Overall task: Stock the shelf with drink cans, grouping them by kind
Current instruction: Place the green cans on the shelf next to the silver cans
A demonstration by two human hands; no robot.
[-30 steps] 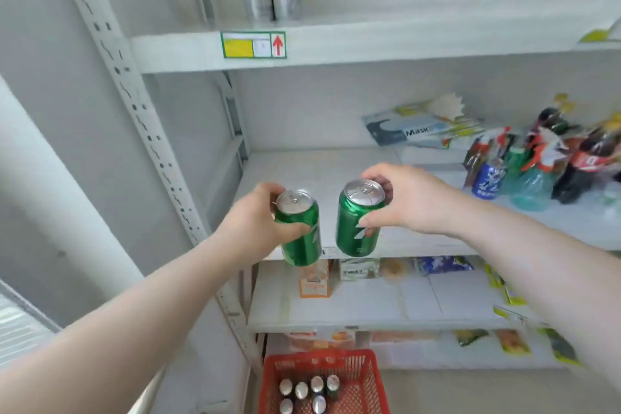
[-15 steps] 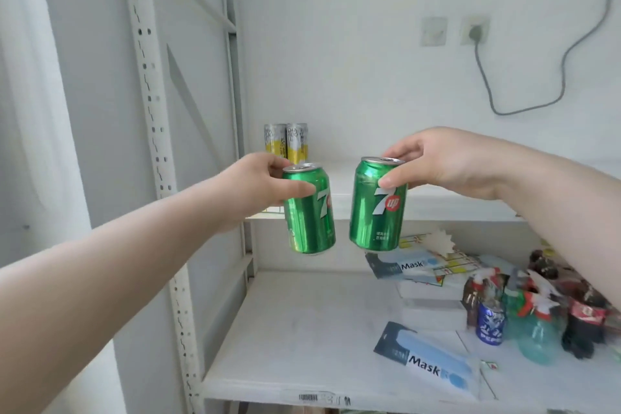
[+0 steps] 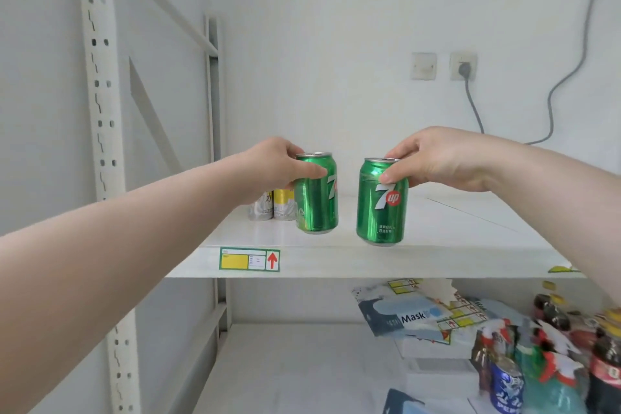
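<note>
The right green can (image 3: 383, 202) is displaying the white-and-red "7up" logo, with small white print beneath it too fine to read. The left green can (image 3: 317, 193) is showing only the "7" at its edge. A green-bordered label (image 3: 249, 259) on the upper shelf (image 3: 437, 260) front lip is carrying a red upward arrow beside a yellow block. Below, a blue packet (image 3: 411, 318) is reading "Mask", and a blue can (image 3: 507, 386) is showing "PEP".

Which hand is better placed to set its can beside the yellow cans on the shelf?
Left, likely: the left hand holds its green can beside the yellow cans; the right hand's second can is farther off.
</note>
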